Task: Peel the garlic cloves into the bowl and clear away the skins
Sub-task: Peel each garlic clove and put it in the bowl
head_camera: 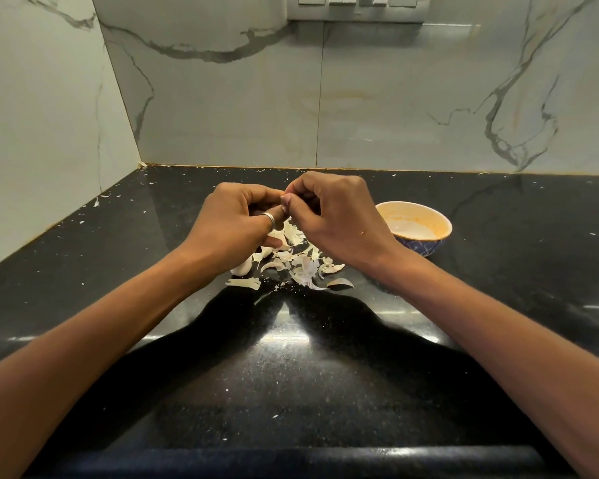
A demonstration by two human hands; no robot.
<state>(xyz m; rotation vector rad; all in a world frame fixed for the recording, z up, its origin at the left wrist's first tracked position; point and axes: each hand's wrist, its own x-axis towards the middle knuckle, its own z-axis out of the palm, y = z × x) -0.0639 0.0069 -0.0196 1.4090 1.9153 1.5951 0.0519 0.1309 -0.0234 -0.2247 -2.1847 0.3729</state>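
Observation:
My left hand [236, 223], with a ring on the thumb, and my right hand [332, 212] meet above the black counter, fingers curled together around a small garlic clove that is almost wholly hidden between the fingertips. Under and just in front of them lies a heap of pale garlic skins [291, 261]. An unpeeled clove [241, 268] rests at the heap's left edge, partly behind my left wrist. A bowl [443, 227] with a cream inside and a blue patterned outside stands to the right of my right hand; its visible inside holds nothing.
The black speckled counter [291, 368] runs to marble walls at the back and left. Small skin flakes lie scattered along the left wall [101, 198] and back edge. A switch panel [357, 5] sits high on the back wall.

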